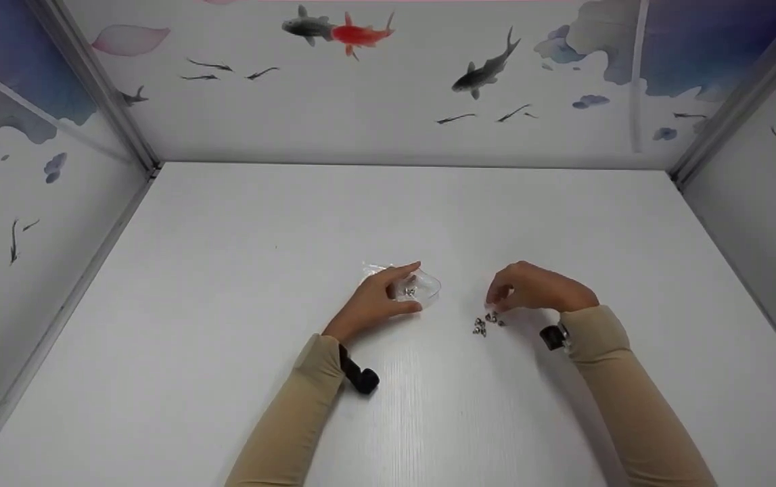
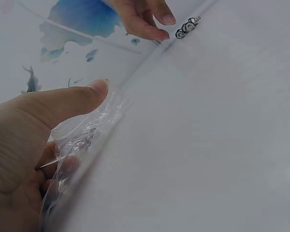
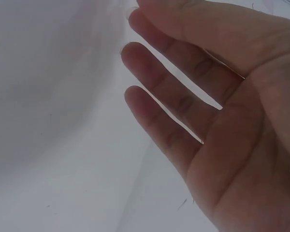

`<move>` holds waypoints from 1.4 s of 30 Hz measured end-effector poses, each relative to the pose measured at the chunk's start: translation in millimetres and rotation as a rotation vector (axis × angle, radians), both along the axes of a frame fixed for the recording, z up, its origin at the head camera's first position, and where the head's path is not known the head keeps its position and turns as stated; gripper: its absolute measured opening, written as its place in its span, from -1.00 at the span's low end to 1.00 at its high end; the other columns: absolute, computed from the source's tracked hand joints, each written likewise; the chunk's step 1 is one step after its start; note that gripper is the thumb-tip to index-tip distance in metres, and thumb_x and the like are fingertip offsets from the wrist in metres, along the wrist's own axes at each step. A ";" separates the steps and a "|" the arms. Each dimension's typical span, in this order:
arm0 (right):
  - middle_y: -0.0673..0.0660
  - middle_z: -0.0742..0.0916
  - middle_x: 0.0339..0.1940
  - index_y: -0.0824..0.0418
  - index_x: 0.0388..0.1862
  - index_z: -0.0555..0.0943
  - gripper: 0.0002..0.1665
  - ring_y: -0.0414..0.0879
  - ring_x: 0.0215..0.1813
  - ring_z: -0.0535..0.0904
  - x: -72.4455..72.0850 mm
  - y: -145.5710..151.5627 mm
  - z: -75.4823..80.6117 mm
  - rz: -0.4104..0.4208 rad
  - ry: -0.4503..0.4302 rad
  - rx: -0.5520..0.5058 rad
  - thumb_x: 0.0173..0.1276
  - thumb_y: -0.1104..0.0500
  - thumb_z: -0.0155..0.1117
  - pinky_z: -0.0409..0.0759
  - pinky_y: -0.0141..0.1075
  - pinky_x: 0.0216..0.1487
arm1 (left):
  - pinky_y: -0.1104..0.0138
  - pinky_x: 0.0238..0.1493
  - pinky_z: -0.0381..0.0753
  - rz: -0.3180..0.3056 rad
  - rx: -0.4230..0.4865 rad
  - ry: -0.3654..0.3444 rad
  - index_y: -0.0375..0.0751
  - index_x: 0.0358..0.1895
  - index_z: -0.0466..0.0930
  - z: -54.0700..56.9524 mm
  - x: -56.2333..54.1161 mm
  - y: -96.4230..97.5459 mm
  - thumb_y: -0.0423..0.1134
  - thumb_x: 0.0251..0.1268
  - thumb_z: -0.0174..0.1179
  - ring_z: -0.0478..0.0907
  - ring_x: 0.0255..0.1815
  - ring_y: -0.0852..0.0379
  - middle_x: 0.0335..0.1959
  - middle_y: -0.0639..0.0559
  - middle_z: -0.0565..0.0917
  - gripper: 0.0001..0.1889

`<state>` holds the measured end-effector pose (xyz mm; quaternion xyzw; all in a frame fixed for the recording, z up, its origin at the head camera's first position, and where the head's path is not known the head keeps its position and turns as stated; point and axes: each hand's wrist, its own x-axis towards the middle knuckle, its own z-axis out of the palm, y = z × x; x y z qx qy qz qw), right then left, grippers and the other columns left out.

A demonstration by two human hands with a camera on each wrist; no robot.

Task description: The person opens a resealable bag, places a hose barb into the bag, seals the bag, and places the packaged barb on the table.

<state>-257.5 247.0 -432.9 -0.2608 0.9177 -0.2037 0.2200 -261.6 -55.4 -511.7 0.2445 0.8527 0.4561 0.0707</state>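
Observation:
My left hand (image 1: 369,302) holds a clear plastic bag (image 1: 432,287) with thumb and fingers around it. Inside that bag lie a few small shiny metal pieces (image 1: 409,292). In the left wrist view, the thumb is at the upper edge of the crinkled bag (image 2: 87,133), and the other fingers show behind the film. To the right, my right hand (image 1: 530,287) hovers with fingertips pointing down, right at several small metal pieces (image 1: 480,327) loose on the table. A gap shows between its thumb and fingers in the left wrist view; the right wrist view shows fairly straight fingers (image 3: 157,116).
The white table (image 1: 225,230) is enclosed by panels printed with fish and blue shapes, the back wall (image 1: 394,115) along its far edge. Dark wrist-worn cameras sit on both sleeves, one of them the left wrist camera (image 1: 364,380).

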 end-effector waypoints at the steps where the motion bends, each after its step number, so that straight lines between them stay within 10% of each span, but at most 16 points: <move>1: -0.04 0.75 -0.21 0.09 -0.21 0.76 -0.80 -0.13 -0.10 0.58 0.1 0.4 -0.3 0.000 -0.003 0.005 0.18 0.29 0.40 0.56 -0.19 -0.03 | 0.38 -0.19 0.31 0.002 -0.002 -0.003 0.17 0.40 0.33 0.3 0.4 -0.1 0.01 0.07 0.41 0.30 -0.27 0.20 0.06 0.12 0.60 -0.24; 18: -0.03 0.75 -0.27 0.11 -0.31 0.74 -0.82 -0.18 -0.21 0.60 1.4 -3.9 -4.3 -0.002 -0.054 -0.009 0.14 0.36 0.41 0.59 -0.26 -0.14 | 0.23 0.15 0.38 0.000 0.016 -0.024 0.14 0.41 0.32 2.4 1.8 0.5 0.00 0.09 0.40 0.40 0.08 0.16 0.32 0.09 0.48 -0.24; 42: -0.04 0.74 -0.25 0.13 -0.27 0.72 -0.89 -0.19 -0.17 0.59 -2.5 -8.8 -4.2 0.043 -0.010 -0.039 0.21 0.28 0.37 0.56 -0.28 -0.07 | 0.36 -0.16 0.31 -0.001 0.025 -0.017 0.11 0.41 0.33 3.5 2.8 -0.1 -0.05 0.08 0.42 0.30 -0.24 0.20 0.24 0.10 0.56 -0.24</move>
